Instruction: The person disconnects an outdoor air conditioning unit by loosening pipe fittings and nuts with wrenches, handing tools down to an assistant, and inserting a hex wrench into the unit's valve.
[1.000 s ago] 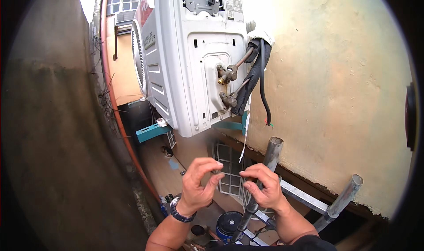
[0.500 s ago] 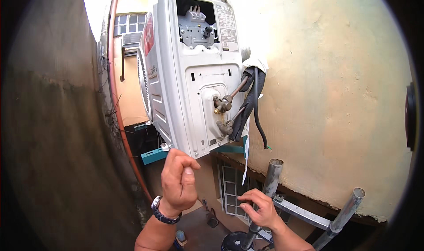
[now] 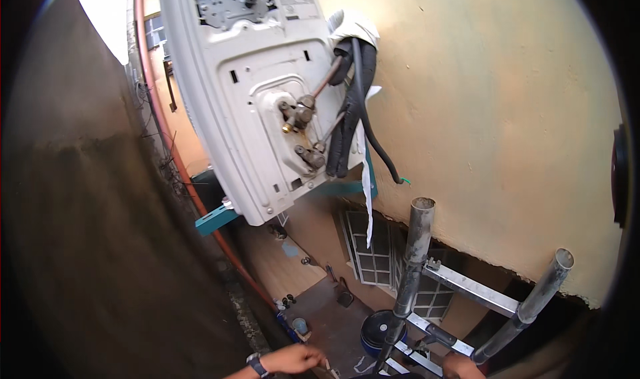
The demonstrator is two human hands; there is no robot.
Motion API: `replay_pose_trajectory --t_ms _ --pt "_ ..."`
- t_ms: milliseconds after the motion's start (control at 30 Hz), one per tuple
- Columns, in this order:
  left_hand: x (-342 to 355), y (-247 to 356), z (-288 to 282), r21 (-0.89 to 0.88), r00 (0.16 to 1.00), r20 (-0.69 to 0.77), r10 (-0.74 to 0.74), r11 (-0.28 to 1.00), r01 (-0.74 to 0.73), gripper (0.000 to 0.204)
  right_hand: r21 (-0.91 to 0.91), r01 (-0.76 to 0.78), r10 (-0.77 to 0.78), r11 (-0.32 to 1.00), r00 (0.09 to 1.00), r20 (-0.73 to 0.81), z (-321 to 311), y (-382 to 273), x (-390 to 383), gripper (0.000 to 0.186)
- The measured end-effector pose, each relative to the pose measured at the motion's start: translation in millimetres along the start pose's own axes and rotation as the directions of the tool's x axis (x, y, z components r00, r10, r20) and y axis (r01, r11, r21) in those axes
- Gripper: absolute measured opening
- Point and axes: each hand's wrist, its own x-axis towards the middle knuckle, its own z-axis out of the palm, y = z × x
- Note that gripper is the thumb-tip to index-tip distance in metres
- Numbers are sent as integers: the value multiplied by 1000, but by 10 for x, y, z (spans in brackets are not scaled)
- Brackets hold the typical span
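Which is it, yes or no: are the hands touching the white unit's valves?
No: the left hand and right hand are both near the picture's lower edge, well apart from the valves.

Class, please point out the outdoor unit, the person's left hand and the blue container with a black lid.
Outdoor unit [image 3: 239, 122]: head view, on its white side panel.
Left hand [image 3: 293, 360]: head view, on its middle.
Blue container [image 3: 380, 334]: head view, on its black lid.

"What's worn on the left arm, low in the frame?"
"A chunky wristwatch [image 3: 256, 365] with a dark, bluish strap. The forearm [image 3: 241, 374] and left hand [image 3: 293, 360] are bare."
"And lower right?"
"A bare right hand [image 3: 461, 367]."
"Any clothing?"
"A black strip [image 3: 393, 376] at the bottom edge, possibly a garment; too little shows to be sure."
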Motion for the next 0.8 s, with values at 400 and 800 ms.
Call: replay_pose_trajectory --t_ms 400,800 --pt "-968 -2301 1856 -31 583 100 -806 583 812 34 663 -431 -55 612 813 580 1912 -482 -1037 34" --pt "-1325 -2246 2213 -40 531 241 -812 538 842 37 808 -441 -154 390 834 530 2126 -982 -1242 38"
